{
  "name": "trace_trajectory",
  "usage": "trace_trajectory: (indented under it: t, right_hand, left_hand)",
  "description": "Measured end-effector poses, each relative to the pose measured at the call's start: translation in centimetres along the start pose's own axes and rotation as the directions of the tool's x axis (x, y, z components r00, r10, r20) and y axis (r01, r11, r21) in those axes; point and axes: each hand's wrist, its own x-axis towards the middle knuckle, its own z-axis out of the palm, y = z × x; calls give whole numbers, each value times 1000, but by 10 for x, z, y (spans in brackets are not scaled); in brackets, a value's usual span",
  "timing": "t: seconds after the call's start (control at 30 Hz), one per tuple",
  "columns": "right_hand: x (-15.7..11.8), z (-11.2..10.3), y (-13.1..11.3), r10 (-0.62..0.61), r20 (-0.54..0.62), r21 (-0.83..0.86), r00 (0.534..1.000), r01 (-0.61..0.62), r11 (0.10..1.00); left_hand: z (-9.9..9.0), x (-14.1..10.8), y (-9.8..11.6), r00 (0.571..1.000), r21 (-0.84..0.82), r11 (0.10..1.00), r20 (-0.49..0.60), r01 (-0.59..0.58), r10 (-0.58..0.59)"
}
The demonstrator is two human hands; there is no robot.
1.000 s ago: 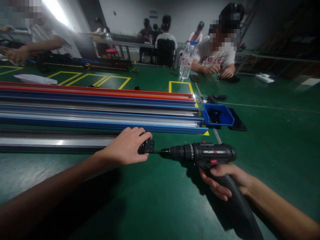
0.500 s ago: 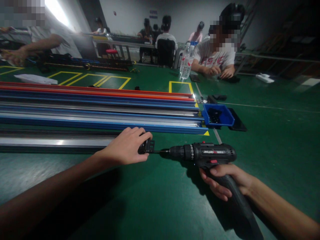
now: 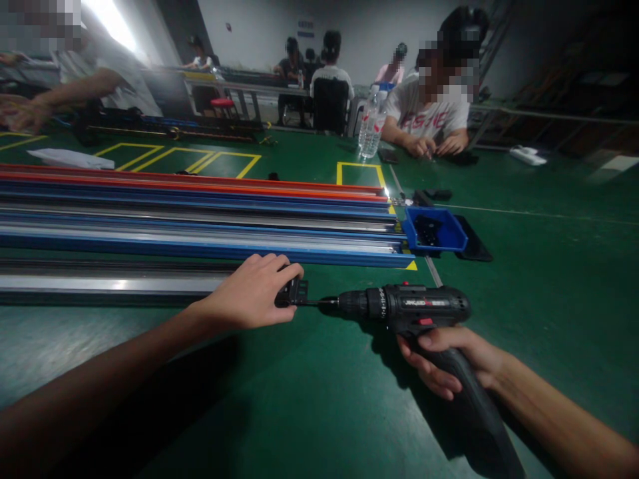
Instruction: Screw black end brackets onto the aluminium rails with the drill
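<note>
My left hand is closed around a black end bracket at the right end of a black and silver metal rail. Its palm and fingers cover most of that joint. In my right hand is a black cordless drill, gripped by its handle and pointing left. The drill's long thin bit reaches the bracket's outer face; the exact contact at the tip is too small to make out.
Beyond my rail lie several blue rails and an orange rail. A blue bin with small black parts stands at their right ends. Water bottles are farther back. A co-worker sits across the green table.
My hands, the drill and the bracket stay practically where they were. Across the table, the co-worker's hands have shifted slightly, and another person's hand at far left has moved left.
</note>
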Motion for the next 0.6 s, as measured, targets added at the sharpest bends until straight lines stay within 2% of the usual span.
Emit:
trace_trajectory:
  t: [0.6]
  right_hand:
    - [-1,2,-1,7,-30,9,1000,-7,1000]
  left_hand:
    - [0,1,0,1000,-2,1000,6,3,-3]
